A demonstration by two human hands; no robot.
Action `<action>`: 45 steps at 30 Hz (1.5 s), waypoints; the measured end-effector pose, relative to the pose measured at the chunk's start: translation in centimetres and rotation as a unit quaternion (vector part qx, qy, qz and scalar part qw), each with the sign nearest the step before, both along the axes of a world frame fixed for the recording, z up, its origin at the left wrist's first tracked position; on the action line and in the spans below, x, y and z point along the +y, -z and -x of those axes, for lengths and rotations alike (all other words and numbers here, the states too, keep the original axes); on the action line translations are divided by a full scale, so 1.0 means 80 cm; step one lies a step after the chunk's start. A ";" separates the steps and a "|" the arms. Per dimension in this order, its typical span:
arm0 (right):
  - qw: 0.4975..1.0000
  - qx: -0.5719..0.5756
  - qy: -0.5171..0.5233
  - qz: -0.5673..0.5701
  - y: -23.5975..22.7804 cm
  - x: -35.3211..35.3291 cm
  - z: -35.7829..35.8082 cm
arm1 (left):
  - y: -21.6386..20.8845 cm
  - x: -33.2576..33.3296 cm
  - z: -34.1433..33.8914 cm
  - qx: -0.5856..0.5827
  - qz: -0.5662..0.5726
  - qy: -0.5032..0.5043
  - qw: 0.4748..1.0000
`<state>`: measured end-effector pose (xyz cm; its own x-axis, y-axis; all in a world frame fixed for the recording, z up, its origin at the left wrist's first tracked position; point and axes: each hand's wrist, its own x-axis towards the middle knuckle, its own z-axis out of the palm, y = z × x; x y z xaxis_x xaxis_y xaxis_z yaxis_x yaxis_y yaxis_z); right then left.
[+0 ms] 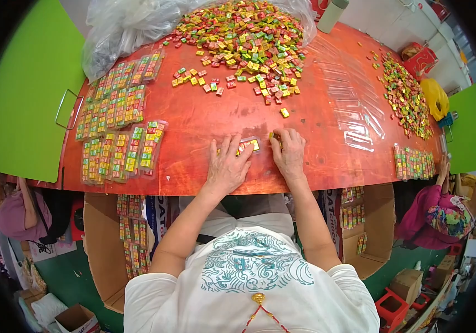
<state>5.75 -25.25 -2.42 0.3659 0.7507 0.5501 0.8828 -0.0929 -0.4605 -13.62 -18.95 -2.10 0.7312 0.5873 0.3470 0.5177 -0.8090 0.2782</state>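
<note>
A narrow clear plastic tray holding small red, yellow and green boxes lies on the red tabletop in front of me. My left hand rests over its left part with fingers spread, hiding some of the boxes. Just past the tray's right end, my right hand has its fingers closed around a small yellow box, mostly covered by the fingertips. A single yellow box lies loose beyond that hand.
A large pile of small boxes sits at the back, beside clear plastic sheeting. Filled trays lie stacked at left. Empty clear trays are at right, near another pile. Open cartons flank me; people sit both sides.
</note>
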 end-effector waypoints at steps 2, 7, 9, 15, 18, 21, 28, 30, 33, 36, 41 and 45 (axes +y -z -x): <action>1.000 0.002 -0.004 0.003 0.000 0.000 0.000 | 0.000 0.000 -0.002 0.001 -0.014 0.021 1.000; 1.000 0.013 -0.011 0.015 0.002 0.001 -0.001 | 0.003 0.004 0.003 -0.058 0.005 0.030 0.998; 1.000 0.017 -0.011 0.017 0.001 0.001 -0.002 | 0.003 0.006 0.008 -0.115 0.019 0.032 0.993; 0.999 0.026 -0.014 0.024 0.002 0.001 -0.002 | -0.006 0.017 0.027 -0.280 0.060 -0.042 0.957; 0.999 0.029 -0.017 0.024 0.001 0.001 -0.002 | -0.003 0.024 0.038 -0.280 0.084 -0.080 0.953; 0.999 0.027 -0.017 0.027 0.003 0.002 -0.004 | 0.001 0.025 0.046 -0.260 0.105 -0.100 0.955; 0.998 0.036 -0.019 0.038 0.001 0.002 -0.005 | 0.002 0.018 0.066 -0.121 0.056 -0.137 0.981; 0.998 0.037 -0.021 0.040 0.000 0.003 -0.004 | 0.003 0.015 0.068 -0.092 0.043 -0.147 0.984; 0.998 0.036 -0.024 0.036 0.001 0.003 -0.005 | 0.005 0.011 0.065 -0.048 0.001 -0.145 0.988; 0.999 0.032 -0.026 0.031 0.003 0.003 -0.006 | 0.004 0.013 0.062 -0.055 -0.001 -0.137 0.989; 0.998 0.031 -0.024 0.042 0.005 0.003 -0.006 | 0.012 0.019 0.068 -0.135 0.047 -0.124 0.982; 0.998 0.044 -0.024 0.041 0.006 0.002 -0.007 | 0.010 0.016 0.067 -0.098 0.020 -0.115 0.988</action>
<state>6.33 -25.12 -2.92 0.3720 0.8097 0.4539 0.8440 -0.0914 -0.5286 -18.99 -17.68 -2.86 0.4985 0.7456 0.4422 0.6191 -0.6633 0.4204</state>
